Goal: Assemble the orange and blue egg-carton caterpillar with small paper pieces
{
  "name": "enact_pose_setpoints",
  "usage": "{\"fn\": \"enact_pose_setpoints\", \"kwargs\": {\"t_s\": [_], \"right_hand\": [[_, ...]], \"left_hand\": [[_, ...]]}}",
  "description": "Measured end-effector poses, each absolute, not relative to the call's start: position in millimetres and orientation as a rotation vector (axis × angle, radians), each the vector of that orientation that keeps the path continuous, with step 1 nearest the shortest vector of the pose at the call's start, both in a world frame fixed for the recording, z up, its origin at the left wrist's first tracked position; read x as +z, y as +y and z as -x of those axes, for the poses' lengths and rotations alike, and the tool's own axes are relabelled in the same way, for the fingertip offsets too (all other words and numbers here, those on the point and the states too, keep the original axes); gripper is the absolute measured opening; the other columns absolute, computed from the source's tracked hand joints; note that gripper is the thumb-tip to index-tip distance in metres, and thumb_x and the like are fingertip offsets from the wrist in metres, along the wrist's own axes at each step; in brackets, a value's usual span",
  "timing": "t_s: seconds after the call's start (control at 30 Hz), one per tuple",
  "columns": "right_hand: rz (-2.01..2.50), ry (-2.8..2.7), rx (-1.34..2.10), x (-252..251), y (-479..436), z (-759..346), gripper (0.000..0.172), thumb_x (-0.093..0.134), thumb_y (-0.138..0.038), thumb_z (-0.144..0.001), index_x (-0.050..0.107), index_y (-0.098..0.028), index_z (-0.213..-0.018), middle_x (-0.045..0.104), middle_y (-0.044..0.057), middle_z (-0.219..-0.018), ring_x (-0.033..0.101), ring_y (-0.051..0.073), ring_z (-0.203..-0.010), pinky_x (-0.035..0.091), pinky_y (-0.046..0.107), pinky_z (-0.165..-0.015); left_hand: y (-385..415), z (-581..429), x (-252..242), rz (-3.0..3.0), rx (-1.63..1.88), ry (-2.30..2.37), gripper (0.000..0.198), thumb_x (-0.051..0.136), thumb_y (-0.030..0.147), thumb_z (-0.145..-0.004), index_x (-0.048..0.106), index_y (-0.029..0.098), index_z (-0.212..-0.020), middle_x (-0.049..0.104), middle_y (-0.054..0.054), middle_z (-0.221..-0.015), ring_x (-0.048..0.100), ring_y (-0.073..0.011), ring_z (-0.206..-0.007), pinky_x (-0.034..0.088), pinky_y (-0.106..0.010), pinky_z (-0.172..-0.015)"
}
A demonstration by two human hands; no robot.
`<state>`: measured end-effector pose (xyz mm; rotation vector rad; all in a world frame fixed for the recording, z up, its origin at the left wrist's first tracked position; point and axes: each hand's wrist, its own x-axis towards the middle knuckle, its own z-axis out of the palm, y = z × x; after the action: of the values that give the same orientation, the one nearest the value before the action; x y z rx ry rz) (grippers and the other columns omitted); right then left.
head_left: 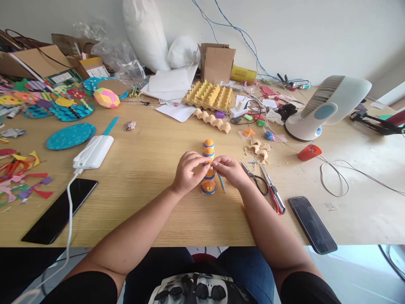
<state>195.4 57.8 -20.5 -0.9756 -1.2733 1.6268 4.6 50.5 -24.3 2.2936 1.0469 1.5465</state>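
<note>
A row of several orange cups with blue bands, like a caterpillar cut from an egg carton (208,186), stands on the desk in front of me. The nearest cup bears a small painted face. Above the middle of the row, my left hand (191,171) has its thumb and forefinger brought together. Facing it, my right hand (230,171) pinches at nearly the same spot, the fingertips of both hands almost touching. Whatever lies between the fingertips is too small to make out, and the hands partly cover the middle cups. A thin blue stick (222,184) lies beside the row.
Scissors (257,179) and a red box cutter (274,192) lie to the right, near a phone (312,223). A white fan (322,109) stands farther back. Behind are yellow egg trays (209,97). On the left lie a power bank (95,152), a black tablet or phone (60,211) and paper scraps.
</note>
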Motion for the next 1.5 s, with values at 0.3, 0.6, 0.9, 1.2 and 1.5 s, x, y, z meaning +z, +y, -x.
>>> {"fn": "enact_pose_setpoints", "kwargs": {"t_s": [0.3, 0.6, 0.9, 1.2, 1.5], "right_hand": [[0.959, -1.267, 1.680, -19.1, 58.1, -197.3, 0.041, 0.083, -0.054, -0.071, 0.067, -0.018, -0.082, 0.064, -0.001, -0.067, 0.049, 0.010, -0.060, 0.035, 0.025, -0.058], [0.938, -1.209, 1.698, -18.6, 58.4, -197.9, 0.039, 0.085, -0.050, -0.069, 0.067, -0.018, -0.082, 0.063, -0.001, -0.067, 0.048, 0.009, -0.060, 0.033, 0.024, -0.056], [0.984, -1.292, 1.645, -21.8, 60.2, -197.1, 0.040, 0.084, -0.054, -0.070, 0.072, -0.017, -0.079, 0.063, -0.001, -0.065, 0.046, 0.009, -0.057, 0.035, 0.025, -0.057], [0.998, -1.250, 1.628, -21.4, 60.2, -197.1, 0.042, 0.085, -0.055, -0.068, 0.071, -0.018, -0.080, 0.059, -0.003, -0.064, 0.044, 0.008, -0.056, 0.031, 0.024, -0.054], [0.964, -1.243, 1.672, -19.4, 58.1, -195.7, 0.041, 0.087, -0.053, -0.067, 0.071, -0.018, -0.080, 0.062, -0.002, -0.064, 0.053, 0.010, -0.062, 0.040, 0.024, -0.060]], "left_hand": [[55.2, -3.4, -28.0, -2.190, 1.479, 1.006, 0.012, 0.068, 0.032, -0.094, 0.075, 0.024, -0.092, 0.071, -0.003, -0.088, 0.063, -0.0178, -0.090, 0.052, -0.036, -0.086], [55.5, -2.2, -30.2, -2.271, 1.514, 1.007, 0.009, 0.073, 0.029, -0.090, 0.075, 0.023, -0.096, 0.072, -0.003, -0.090, 0.063, -0.0179, -0.092, 0.052, -0.036, -0.086], [54.4, -3.3, -28.6, -2.416, 1.556, 1.089, 0.006, 0.071, 0.029, -0.091, 0.075, 0.024, -0.092, 0.072, -0.002, -0.085, 0.063, -0.0190, -0.089, 0.052, -0.037, -0.083], [53.2, -2.4, -28.6, -2.369, 1.499, 1.061, 0.022, 0.071, 0.035, -0.091, 0.074, 0.024, -0.110, 0.073, -0.004, -0.095, 0.063, -0.0198, -0.094, 0.052, -0.039, -0.088], [55.4, -2.7, -31.0, -2.341, 1.530, 1.077, 0.010, 0.070, 0.031, -0.092, 0.077, 0.025, -0.092, 0.072, -0.003, -0.082, 0.063, -0.0186, -0.087, 0.053, -0.037, -0.082]]}}
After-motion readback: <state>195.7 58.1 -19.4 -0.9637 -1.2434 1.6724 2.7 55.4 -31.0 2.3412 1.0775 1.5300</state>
